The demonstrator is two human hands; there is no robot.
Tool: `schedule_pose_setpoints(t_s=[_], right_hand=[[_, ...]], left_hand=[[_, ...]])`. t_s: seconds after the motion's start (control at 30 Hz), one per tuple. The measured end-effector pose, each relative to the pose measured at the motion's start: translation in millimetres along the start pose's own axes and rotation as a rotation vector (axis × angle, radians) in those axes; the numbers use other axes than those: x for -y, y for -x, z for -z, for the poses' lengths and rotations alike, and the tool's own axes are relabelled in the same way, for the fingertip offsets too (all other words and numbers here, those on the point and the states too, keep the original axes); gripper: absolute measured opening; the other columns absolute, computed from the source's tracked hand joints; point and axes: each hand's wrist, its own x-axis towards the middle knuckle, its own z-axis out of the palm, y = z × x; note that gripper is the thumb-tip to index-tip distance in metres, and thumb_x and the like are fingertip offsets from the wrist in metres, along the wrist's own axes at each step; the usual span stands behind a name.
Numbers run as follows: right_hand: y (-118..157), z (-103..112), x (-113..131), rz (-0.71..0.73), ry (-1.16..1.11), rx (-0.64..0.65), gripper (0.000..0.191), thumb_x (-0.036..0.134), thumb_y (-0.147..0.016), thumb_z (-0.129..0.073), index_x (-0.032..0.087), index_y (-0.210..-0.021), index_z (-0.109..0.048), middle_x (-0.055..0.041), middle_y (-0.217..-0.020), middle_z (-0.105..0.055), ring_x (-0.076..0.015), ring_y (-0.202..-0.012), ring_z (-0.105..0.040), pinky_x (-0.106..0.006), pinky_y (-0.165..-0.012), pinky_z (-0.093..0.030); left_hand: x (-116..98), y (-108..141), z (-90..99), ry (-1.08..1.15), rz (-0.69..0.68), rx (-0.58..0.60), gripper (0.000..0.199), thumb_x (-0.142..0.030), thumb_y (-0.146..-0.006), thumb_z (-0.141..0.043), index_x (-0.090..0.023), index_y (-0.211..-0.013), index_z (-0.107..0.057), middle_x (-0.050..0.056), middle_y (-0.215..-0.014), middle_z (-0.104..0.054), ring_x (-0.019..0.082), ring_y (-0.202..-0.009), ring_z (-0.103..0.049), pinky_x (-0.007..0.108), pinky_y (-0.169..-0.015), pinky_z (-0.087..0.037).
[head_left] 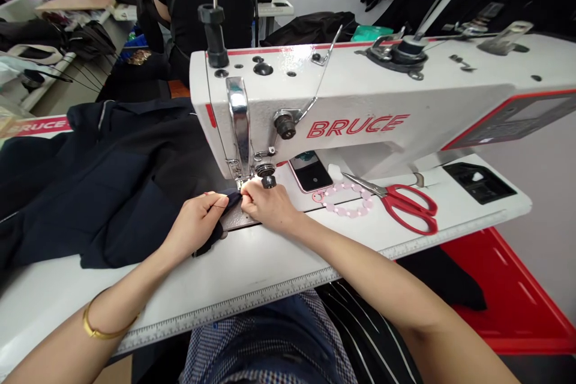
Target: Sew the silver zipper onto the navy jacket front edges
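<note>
A dark navy garment (pixel 130 186) is spread over the left side of the sewing table, one edge running up to the needle area of a white sewing machine (pixel 252 108). My left hand (pixel 198 219) pinches that edge between thumb and fingers, just left of the presser foot (pixel 239 182). Close against the needle area, my right hand (pixel 267 201) has its fingers curled on the same bit of cloth. The fingertips of the right hand are partly hidden, and the stitching point cannot be made out.
Right of my hands lie a phone (pixel 310 173), a pink beaded bracelet (pixel 346 201) and red-handled scissors (pixel 409 207). A ruler strip (pixel 252 300) runs along the table's front edge. Below right stands a red bin (pixel 513 288) with dark cloth. A person (pixel 202 6) sits beyond the machine.
</note>
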Motion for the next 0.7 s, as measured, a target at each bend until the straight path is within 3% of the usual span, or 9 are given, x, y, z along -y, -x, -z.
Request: schedule_pose_setpoints(t_s=[0.13, 0.23, 0.3, 0.43, 0.53, 0.6, 0.7], right_hand=[[7.5, 4.3, -1.8, -0.042, -0.189, 0.009, 0.015, 0.016, -0.079, -0.036, 0.018, -0.074, -0.05, 0.004, -0.062, -0.054, -0.0084, -0.057, -0.05, -0.018, -0.053, -0.033], [12.3, 7.8, -2.6, -0.075, -0.355, 0.022, 0.012, 0.017, -0.076, -0.039, 0.018, -0.068, -0.048, 0.0055, -0.056, -0.049, -0.0083, -0.053, -0.046, -0.019, -0.052, -0.032], [14.0, 8.8, -2.4, -0.086, -0.3, -0.002, 0.009, 0.019, -0.076, -0.043, 0.018, -0.069, -0.05, 0.0039, -0.059, -0.052, -0.01, -0.055, -0.047, -0.021, -0.053, -0.031], [10.8, 4.3, -0.8, 0.02, 0.018, -0.032, 0.02, 0.028, -0.086, -0.041, 0.017, -0.097, -0.054, -0.0065, -0.086, -0.061, -0.016, -0.069, -0.054, -0.025, -0.057, -0.032], [5.8, 1.4, 1.3, 0.036, 0.094, 0.03, 0.021, 0.025, -0.09, -0.037, 0.016, -0.093, -0.056, -0.0086, -0.084, -0.062, -0.0176, -0.071, -0.055, -0.026, -0.058, -0.032], [6.1, 4.1, 3.1, -0.012, 0.003, 0.044, 0.017, 0.022, -0.086, -0.041, 0.017, -0.082, -0.056, -0.0043, -0.074, -0.061, -0.0155, -0.065, -0.053, -0.025, -0.056, -0.032], [16.4, 15.8, 4.9, -0.026, -0.416, 0.09, 0.01, 0.016, -0.077, -0.046, 0.018, -0.07, -0.052, 0.0032, -0.061, -0.053, -0.0096, -0.056, -0.047, -0.02, -0.054, -0.033]], left_hand=[[0.8, 1.0, -0.6, 0.003, -0.009, 0.008, 0.039, -0.044, -0.087, -0.032, -0.019, -0.057, -0.038, -0.002, -0.057, -0.042, 0.014, -0.059, -0.043, 0.024, -0.06, -0.032], [0.0, 1.5, 0.0, -0.003, 0.001, 0.007, 0.039, -0.044, -0.087, -0.032, -0.019, -0.056, -0.035, -0.002, -0.056, -0.04, 0.014, -0.058, -0.041, 0.024, -0.061, -0.032], [-0.6, 1.4, 0.3, -0.01, 0.006, 0.005, 0.039, -0.044, -0.087, -0.031, -0.019, -0.056, -0.036, -0.002, -0.056, -0.04, 0.014, -0.058, -0.041, 0.024, -0.061, -0.033], [-0.1, 1.4, 0.0, -0.013, -0.001, 0.003, 0.039, -0.044, -0.086, -0.031, -0.019, -0.057, -0.039, -0.002, -0.057, -0.044, 0.014, -0.059, -0.043, 0.024, -0.061, -0.034], [1.2, 1.7, -0.6, -0.005, -0.013, -0.005, 0.039, -0.043, -0.087, -0.032, -0.019, -0.057, -0.039, -0.002, -0.057, -0.044, 0.014, -0.059, -0.044, 0.024, -0.06, -0.034], [1.8, 1.7, -0.9, -0.006, -0.022, -0.001, 0.039, -0.043, -0.087, -0.032, -0.019, -0.058, -0.04, -0.002, -0.057, -0.044, 0.014, -0.059, -0.044, 0.024, -0.061, -0.033], [1.8, 1.2, -0.9, -0.008, -0.023, 0.006, 0.039, -0.042, -0.088, -0.032, -0.019, -0.057, -0.037, -0.002, -0.056, -0.041, 0.014, -0.058, -0.042, 0.025, -0.061, -0.032]])
